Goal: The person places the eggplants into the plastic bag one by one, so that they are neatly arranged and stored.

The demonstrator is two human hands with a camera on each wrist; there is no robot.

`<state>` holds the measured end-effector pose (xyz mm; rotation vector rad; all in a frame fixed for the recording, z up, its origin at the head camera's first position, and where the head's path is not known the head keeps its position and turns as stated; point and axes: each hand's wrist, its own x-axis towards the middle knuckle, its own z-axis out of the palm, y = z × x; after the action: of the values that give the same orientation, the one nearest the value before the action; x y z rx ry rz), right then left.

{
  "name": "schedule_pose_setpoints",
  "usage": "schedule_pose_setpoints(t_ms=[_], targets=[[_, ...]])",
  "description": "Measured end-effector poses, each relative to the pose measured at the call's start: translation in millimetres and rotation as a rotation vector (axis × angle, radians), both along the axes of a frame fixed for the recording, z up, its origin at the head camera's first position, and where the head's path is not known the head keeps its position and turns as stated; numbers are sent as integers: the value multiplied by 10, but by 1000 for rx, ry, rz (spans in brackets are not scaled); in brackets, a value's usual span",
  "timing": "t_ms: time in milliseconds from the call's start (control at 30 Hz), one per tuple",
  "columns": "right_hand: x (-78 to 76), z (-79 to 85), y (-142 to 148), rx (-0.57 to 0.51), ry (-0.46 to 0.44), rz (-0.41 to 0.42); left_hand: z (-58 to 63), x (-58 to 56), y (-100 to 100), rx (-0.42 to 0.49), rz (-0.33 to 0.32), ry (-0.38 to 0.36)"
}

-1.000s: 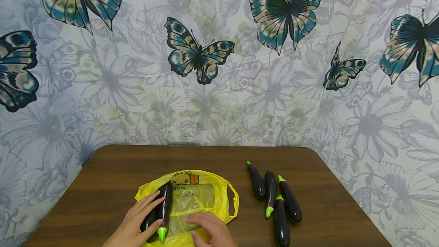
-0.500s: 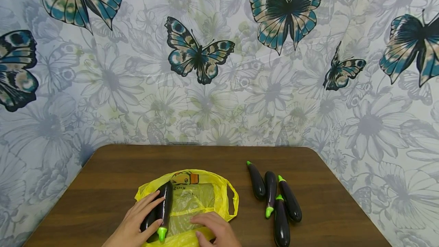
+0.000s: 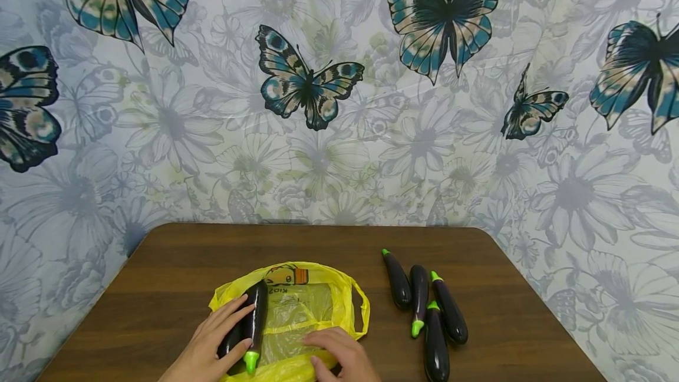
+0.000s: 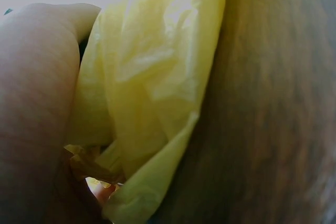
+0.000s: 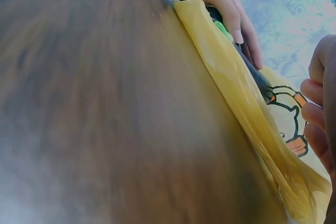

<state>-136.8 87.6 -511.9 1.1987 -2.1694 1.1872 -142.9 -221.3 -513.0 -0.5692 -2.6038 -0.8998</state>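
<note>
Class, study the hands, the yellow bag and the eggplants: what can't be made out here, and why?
Leftmost eggplant: head view, partly covered by the left hand; no stem shows.
Yellow bag: head view, near side cut off by the bottom edge.
Right hand: right wrist view, cut off by the right edge.
Tabletop: right wrist view, wood grain blurred.

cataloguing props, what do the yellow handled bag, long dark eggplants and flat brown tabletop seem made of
Yellow handled bag: apparently thin plastic film, slightly shiny, given creases and translucency. Long dark eggplants: smooth, glossy, sharply highlighted; real skin or plastic, unclear. Flat brown tabletop: wood or laminate, satin, judging by streaky grain.
</note>
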Motion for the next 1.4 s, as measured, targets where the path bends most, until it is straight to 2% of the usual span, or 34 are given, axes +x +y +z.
schedule_pose_setpoints(t_ms=[267, 567, 767, 933, 1067, 1200, 1400], targets=[[-10, -3, 46, -9, 31, -7, 5, 3, 3, -4, 5, -10], [-1, -6, 138, -13, 10, -43, -1, 11, -2, 10, -6, 12], [-4, 7, 203, -26, 41, -59, -9, 16, 1, 11, -2, -20], [1, 19, 241, -25, 12, -75, 3, 15, 4, 14, -5, -30], [23, 27, 266, -8, -61, -112, -2, 16, 10, 13, -8, -24], [27, 35, 289, -11, -79, -126, 4, 8, 7, 4, -13, -1], [33, 60, 352, -8, -61, -158, 46, 4, 6, 0, -8, -52]])
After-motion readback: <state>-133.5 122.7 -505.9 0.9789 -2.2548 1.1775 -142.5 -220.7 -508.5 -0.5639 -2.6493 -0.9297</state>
